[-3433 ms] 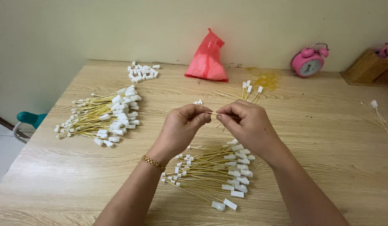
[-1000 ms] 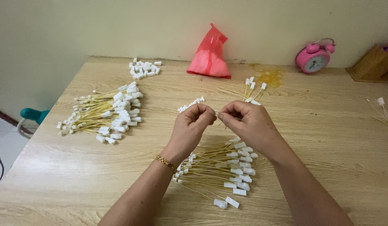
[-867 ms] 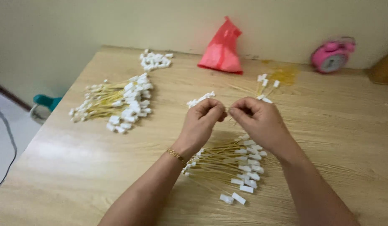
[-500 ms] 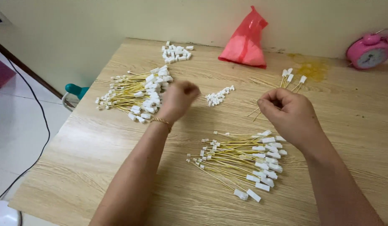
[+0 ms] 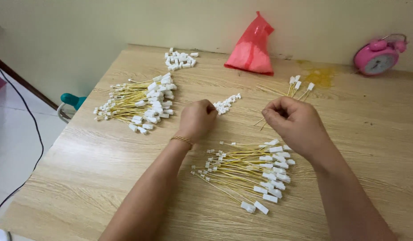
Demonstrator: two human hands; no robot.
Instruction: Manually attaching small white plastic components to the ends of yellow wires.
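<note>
- Connectors, small white plastic ones (image 5: 226, 103), lie in a short row on the wooden table (image 5: 81, 178), just beside the left hand (image 5: 196, 119), whose fingers are curled shut; whether it grips one, I cannot tell.
- Right hand (image 5: 295, 125) is closed too, thin yellow wires (image 5: 260, 122) poking out beneath it.
- Two big wire bundles: one near (image 5: 246, 172), one far-left (image 5: 139, 103).
- Loose white housings (image 5: 179, 59), a red bag (image 5: 253, 47) and a pink clock (image 5: 378, 56) sit further back.

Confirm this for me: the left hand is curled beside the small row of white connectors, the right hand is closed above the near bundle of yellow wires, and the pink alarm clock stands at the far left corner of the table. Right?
Not quite. In the head view the pink alarm clock stands at the far right corner of the table, not the left. The rest holds: the left hand is curled beside the small row of white connectors, and the right hand is closed above the near bundle of yellow wires.
</note>
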